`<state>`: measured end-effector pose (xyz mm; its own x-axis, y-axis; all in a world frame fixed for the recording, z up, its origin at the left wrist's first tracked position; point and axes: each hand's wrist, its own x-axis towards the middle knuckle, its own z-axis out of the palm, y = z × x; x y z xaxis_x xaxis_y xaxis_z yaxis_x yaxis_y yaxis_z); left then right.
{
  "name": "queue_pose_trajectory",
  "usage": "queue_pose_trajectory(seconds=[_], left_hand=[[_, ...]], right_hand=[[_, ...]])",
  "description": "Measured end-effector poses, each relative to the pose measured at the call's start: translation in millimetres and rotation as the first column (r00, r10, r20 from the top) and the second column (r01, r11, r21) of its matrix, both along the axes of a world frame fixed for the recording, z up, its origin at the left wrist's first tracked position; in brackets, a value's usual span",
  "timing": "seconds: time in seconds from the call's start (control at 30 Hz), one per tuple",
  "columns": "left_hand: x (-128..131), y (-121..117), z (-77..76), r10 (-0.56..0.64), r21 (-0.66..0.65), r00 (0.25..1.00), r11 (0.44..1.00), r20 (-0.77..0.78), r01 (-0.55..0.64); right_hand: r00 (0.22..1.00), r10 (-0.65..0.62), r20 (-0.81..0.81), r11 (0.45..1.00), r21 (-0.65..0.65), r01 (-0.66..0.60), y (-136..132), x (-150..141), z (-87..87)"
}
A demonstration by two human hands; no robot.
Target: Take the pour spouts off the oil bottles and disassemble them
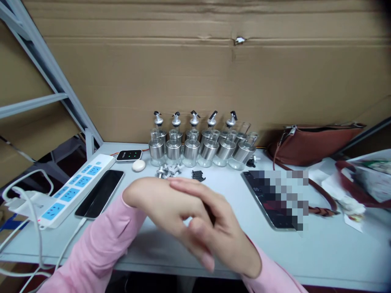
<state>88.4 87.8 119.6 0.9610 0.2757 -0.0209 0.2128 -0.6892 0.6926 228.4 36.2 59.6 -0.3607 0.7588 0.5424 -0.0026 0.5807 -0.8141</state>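
My left hand [165, 203] and my right hand [229, 232] cross over the table's front part, with no object in them. The right hand's stretched fingers lie across the back of the left. One left digit points down and forward of the right palm; its other fingers are largely hidden. Beyond the hands stand several glass bottles with steel sleeves [192, 150] and bare necks. Behind them, more bottles carry metal pour spouts [194, 119] with black flaps. Loose metal spouts [168, 171] lie near my left wrist, beside a small row of black plastic pieces [198, 176].
A white power strip [73, 191] with cables and a dark phone [100, 193] lie left. Near them are a small display device [128, 155] and a white oval case [138, 165]. Another phone [271, 203], a brown bag [317, 144] and papers lie right. Cardboard [171, 73] closes the back.
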Motion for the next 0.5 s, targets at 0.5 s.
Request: queue_pose_trajectory(seconds=[0.5], left_hand=[[-92, 174, -71.0, 0.683, -0.637, -0.358, 0.204, 0.637, -0.743]], right_hand=[[0.793, -0.495, -0.354, 0.865, -0.115, 0.489, 55, 47, -12.6]])
